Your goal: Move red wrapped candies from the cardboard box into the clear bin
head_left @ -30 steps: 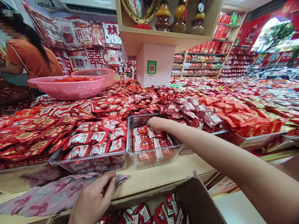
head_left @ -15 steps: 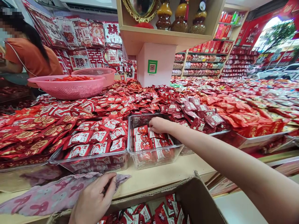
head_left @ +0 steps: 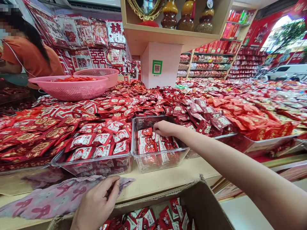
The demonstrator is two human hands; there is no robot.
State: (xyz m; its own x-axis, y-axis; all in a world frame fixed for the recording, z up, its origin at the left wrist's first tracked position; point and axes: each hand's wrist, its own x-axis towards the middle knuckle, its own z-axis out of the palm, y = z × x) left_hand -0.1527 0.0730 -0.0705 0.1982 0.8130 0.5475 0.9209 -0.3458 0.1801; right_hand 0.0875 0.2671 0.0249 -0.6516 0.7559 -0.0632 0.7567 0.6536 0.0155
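Red packets [head_left: 146, 148] in clear bin [head_left: 161, 162]

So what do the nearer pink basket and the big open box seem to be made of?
Nearer pink basket: likely plastic with a slight sheen, judging by its even colour and moulded-looking holes. Open box: brown, matt cardboard, probably corrugated, going by its rough, frayed rim.

Legible markings comprise "禮" on white-fronted red plastic packets [head_left: 81, 140], "囍" on a red-and-white paper cutout [head_left: 98, 57], and a QR code on a green-bordered rectangular sign [head_left: 157, 67] fixed to the white square pillar [head_left: 169, 60].
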